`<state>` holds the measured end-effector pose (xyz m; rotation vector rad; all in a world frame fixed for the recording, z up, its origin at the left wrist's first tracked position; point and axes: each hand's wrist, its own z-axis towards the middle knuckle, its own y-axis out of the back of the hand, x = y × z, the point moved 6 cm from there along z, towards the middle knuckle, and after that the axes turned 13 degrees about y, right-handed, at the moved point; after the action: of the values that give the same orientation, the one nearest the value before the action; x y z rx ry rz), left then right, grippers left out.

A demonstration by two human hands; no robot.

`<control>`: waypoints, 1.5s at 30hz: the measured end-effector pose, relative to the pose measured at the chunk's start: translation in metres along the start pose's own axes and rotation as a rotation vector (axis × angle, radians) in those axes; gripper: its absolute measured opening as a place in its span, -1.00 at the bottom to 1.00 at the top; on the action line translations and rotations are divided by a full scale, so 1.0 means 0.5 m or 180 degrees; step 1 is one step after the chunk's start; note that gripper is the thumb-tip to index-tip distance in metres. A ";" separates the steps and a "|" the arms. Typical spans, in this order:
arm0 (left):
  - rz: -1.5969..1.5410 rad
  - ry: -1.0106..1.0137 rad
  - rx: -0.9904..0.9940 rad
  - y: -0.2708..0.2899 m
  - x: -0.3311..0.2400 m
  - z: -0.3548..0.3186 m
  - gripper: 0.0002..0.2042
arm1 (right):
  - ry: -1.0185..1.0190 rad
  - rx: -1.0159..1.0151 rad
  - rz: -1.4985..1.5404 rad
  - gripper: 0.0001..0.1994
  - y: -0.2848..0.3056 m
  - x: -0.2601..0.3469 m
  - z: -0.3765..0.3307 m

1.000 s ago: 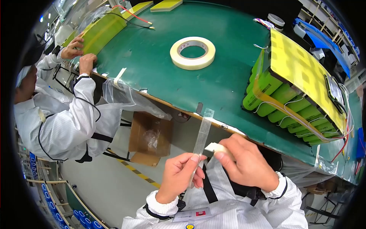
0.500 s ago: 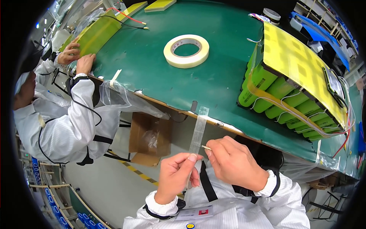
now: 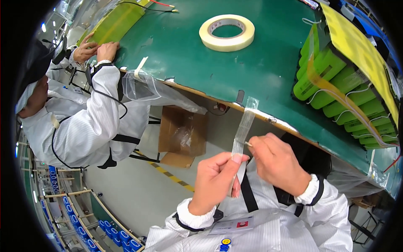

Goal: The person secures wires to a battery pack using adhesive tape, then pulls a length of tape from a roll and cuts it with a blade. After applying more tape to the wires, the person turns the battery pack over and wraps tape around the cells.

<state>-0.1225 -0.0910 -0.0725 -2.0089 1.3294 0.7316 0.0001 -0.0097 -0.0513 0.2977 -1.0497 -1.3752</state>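
Observation:
A strip of clear, lengthwise-ribbed tape runs from the table's front edge down toward me. My left hand is closed on its lower part, pinching it between thumb and fingers. My right hand is closed around a small thin tool; only its pale tip shows, and its kind is hidden by the fingers. That tip meets the strip's right edge just above my left thumb, where the strip bends slightly. A roll of cream tape lies flat on the table beyond.
On the right of the green table stands a battery pack of green cells under a yellow board, with wires. At the left, a co-worker's hands touch another yellow-green pack. An open cardboard box sits below the table.
My view has shifted, so the table and packs sit higher and farther right in it. The tape strip, straight before, now bends at the tool's tip. Both hands keep their grips.

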 end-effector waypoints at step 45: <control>0.0469 0.0281 0.0064 0.015 0.046 -0.040 -0.75 | -0.0351 0.0794 -0.0540 -0.85 0.005 0.012 -0.040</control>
<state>-0.1193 -0.1221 -0.0776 -1.9628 1.5432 0.6994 0.0160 -0.0223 -0.0578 0.5087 -1.3155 -1.4248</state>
